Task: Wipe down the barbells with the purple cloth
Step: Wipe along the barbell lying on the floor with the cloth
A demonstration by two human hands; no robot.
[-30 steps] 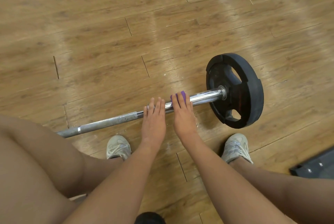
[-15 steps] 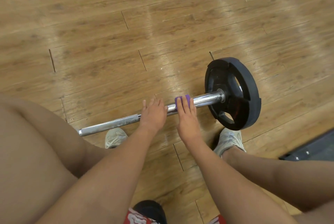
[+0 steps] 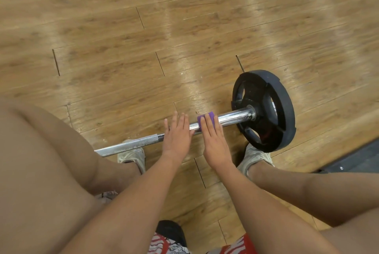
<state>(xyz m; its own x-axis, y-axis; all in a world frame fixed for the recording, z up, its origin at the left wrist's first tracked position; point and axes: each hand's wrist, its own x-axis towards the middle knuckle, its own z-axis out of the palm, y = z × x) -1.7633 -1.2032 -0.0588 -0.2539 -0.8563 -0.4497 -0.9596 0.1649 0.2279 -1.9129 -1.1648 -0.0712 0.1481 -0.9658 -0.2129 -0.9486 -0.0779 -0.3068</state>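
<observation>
A steel barbell (image 3: 231,115) lies on the wooden floor, running from lower left to a black weight plate (image 3: 264,110) at the right. A purple cloth (image 3: 205,119) is wrapped over the bar just left of the shiny sleeve. My right hand (image 3: 213,138) lies on the cloth with straight fingers, pressing it against the bar. My left hand (image 3: 177,136) rests flat on the bar right beside it, fingers straight. Most of the cloth is hidden under my right fingers.
My two pale shoes (image 3: 133,157) (image 3: 254,158) stand just behind the bar, with my bare knees at both sides. A dark mat edge (image 3: 359,159) shows at the right. Wooden floor (image 3: 143,48) stretches beyond the bar.
My left hand's fingers, curled over the bar half a second ago, now lie straight on it. The right hand with the cloth stays at about the same spot on the bar.
</observation>
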